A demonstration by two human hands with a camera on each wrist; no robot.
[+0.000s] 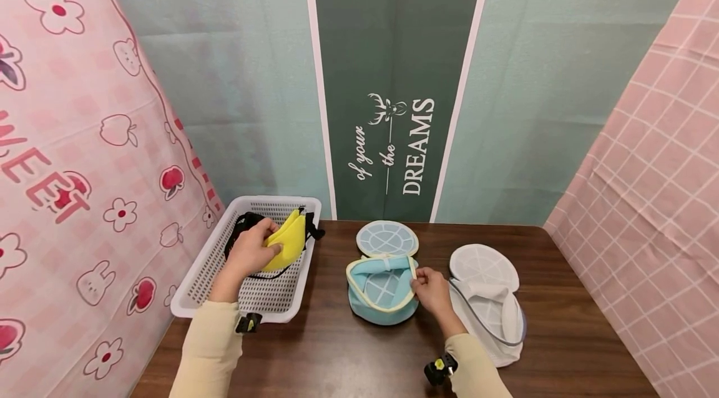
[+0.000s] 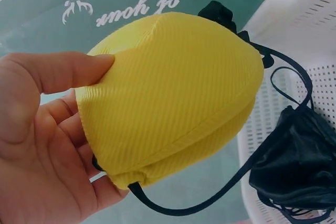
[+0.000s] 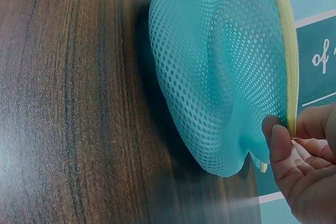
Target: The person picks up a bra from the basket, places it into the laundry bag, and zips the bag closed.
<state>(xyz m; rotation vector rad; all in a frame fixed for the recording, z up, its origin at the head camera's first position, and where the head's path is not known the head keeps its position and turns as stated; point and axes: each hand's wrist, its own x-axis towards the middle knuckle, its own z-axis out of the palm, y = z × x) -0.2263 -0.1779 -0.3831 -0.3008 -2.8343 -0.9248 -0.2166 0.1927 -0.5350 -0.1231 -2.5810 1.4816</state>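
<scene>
A folded yellow bra (image 1: pixel 289 242) with ribbed cups and thin black straps is held in my left hand (image 1: pixel 254 251), above the basket. In the left wrist view, the thumb lies on one side of the bra (image 2: pixel 173 98) and the other fingers are behind it, partly hidden. My right hand (image 1: pixel 431 292) pinches the yellow zipper edge of a teal mesh laundry bag (image 1: pixel 384 314) standing on the table. Its round lid (image 1: pixel 387 239) is folded back, leaving the mouth wide. In the right wrist view, thumb and finger grip the zipper edge (image 3: pixel 287 51).
Beneath the left hand stands a white perforated basket (image 1: pixel 196 279) with a black garment (image 2: pixel 294 156) inside. To the right lies a white mesh laundry bag (image 1: pixel 489 329), its lid (image 1: pixel 484 267) also turned back. Patterned curtains flank the brown wooden table (image 1: pixel 337 360), and a green backdrop (image 1: pixel 393 42) hangs behind.
</scene>
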